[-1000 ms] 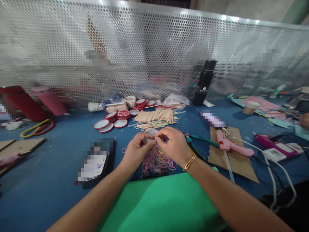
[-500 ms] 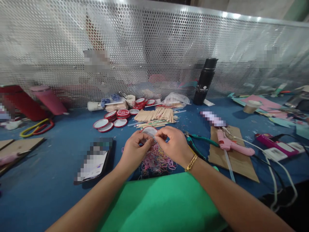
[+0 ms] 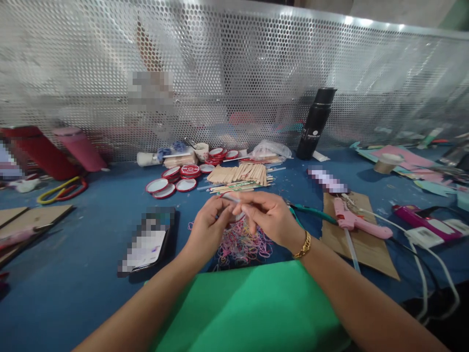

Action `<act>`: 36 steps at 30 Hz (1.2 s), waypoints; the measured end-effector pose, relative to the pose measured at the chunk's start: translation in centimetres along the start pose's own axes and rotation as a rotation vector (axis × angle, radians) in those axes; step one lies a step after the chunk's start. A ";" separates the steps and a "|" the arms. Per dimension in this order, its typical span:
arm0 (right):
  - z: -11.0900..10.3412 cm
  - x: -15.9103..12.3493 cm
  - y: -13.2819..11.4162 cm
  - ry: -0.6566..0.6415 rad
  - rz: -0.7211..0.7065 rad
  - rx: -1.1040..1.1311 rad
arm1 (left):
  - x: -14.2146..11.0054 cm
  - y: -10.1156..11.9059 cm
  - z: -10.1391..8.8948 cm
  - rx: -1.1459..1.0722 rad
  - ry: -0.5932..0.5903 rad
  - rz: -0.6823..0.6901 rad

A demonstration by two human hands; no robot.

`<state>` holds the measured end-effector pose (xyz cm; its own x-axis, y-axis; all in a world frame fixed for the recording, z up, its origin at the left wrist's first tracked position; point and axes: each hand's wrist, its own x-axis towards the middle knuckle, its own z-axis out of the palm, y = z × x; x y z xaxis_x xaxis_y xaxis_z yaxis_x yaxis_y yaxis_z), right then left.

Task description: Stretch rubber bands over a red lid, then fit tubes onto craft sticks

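A round jar lid [image 3: 230, 197] with a red rim and pale inside is tilted up between my hands, mostly covered by fingers. My left hand [image 3: 210, 222] closes on its left edge with thumb and fingers. My right hand [image 3: 269, 215], a gold bracelet at the wrist, has its fingers bent across the lid's face and thumb drawn in; whether anything small is pinched there is hidden. Under both hands lies a heap of colourful rubber bands [image 3: 244, 242]. Just beyond are bundled wooden sticks [image 3: 240, 174] and more red-rimmed lids [image 3: 186, 184].
A phone [image 3: 150, 244] lies left of my hands. To the right are green-handled pliers [image 3: 317, 213] and a pink glue gun [image 3: 355, 222] on cardboard [image 3: 377, 254], with cables beyond. A black bottle [image 3: 317, 124] stands by the perforated metal screen [image 3: 242, 63]. Green cloth [image 3: 249, 308] covers my lap.
My right hand has shifted so its fingers reach further over the lid, hiding more of it. The lid has tipped. The whole view has moved slightly, with things appearing further right.
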<state>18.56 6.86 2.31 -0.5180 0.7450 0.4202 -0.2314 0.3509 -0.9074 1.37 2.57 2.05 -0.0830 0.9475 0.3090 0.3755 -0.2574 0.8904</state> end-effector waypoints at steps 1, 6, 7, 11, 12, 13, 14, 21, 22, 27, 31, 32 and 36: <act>-0.2 0.1 0.0 0.066 -0.012 -0.076 | 0.0 -0.1 0.0 -0.043 -0.011 -0.031; -1.4 0.3 -0.2 0.137 -0.164 -0.510 | 0.4 0.0 0.0 -0.257 0.047 -0.141; -1.5 0.3 -0.1 0.119 -0.183 -0.602 | 0.4 0.1 0.0 -0.286 0.071 -0.155; -1.1 0.2 0.8 0.032 -0.207 -0.860 | 0.4 0.8 -0.1 -0.306 0.138 -0.238; -0.9 0.1 1.0 0.005 -0.214 -0.879 | 0.3 0.9 -0.1 -0.298 0.127 -0.257; -0.7 0.1 1.2 -0.018 -0.223 -0.887 | 0.2 1.1 -0.1 -0.291 0.106 -0.272; -0.6 0.1 1.3 -0.034 -0.234 -0.889 | 0.1 1.3 -0.1 -0.285 0.081 -0.285; -0.4 0.1 1.0 -0.068 -0.282 -0.873 | -0.4 1.9 0.1 -0.194 -0.003 -0.293; -0.3 0.0 0.9 -0.073 -0.284 -0.870 | -0.4 1.9 0.1 -0.170 -0.009 -0.282; 0.1 -0.1 0.8 -0.042 -0.314 -0.857 | -0.7 1.9 0.4 -0.158 0.001 -0.271; 0.2 -0.2 0.6 -0.028 -0.318 -0.849 | -0.7 1.5 0.6 -0.175 0.036 -0.250; 0.2 -0.2 0.5 -0.030 -0.304 -0.848 | -0.7 1.5 0.6 -0.196 0.026 -0.256; -0.1 -0.2 0.3 -0.038 -0.266 -0.820 | -0.6 1.8 0.2 -0.314 -0.078 -0.318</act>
<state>18.69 6.89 2.00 -0.5617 0.5656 0.6038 0.3109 0.8206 -0.4795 2.26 1.56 3.35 -0.0741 0.9972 -0.0115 0.0433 0.0147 0.9990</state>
